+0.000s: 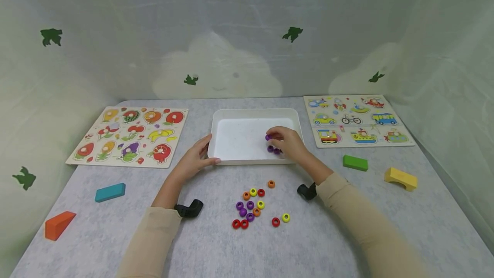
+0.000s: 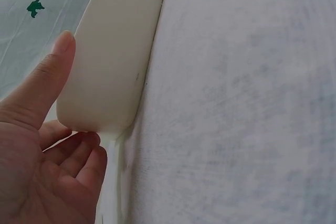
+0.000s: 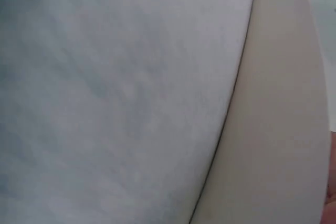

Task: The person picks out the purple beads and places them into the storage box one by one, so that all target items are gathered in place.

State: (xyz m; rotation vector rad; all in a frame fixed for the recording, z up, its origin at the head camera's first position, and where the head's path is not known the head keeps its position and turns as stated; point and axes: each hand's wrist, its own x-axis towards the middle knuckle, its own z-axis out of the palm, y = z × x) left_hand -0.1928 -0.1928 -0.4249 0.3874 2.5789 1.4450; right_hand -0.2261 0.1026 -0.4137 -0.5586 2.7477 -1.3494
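Note:
A white rectangular tray (image 1: pixel 254 162) lies on the table. My left hand (image 1: pixel 194 158) grips its near left corner; the left wrist view shows the thumb against one wall of the tray (image 2: pixel 110 51) and the fingers curled at the corner. Over the tray's right half, my right hand (image 1: pixel 287 141) pinches a purple bead (image 1: pixel 268 137). Just below it, purple beads (image 1: pixel 270 149) sit on the tray floor, partly beside the fingers. Loose beads (image 1: pixel 250 205) in purple, red, orange and yellow lie in front of the tray. The right wrist view shows mostly tray wall (image 3: pixel 278 98) and tabletop.
A fruit puzzle board (image 1: pixel 131 136) lies to the left, a vehicle puzzle board (image 1: pixel 355 119) to the right. Blue (image 1: pixel 110 192) and orange (image 1: pixel 59 225) blocks are on the left side; green (image 1: pixel 355 162) and yellow (image 1: pixel 401 178) blocks are on the right.

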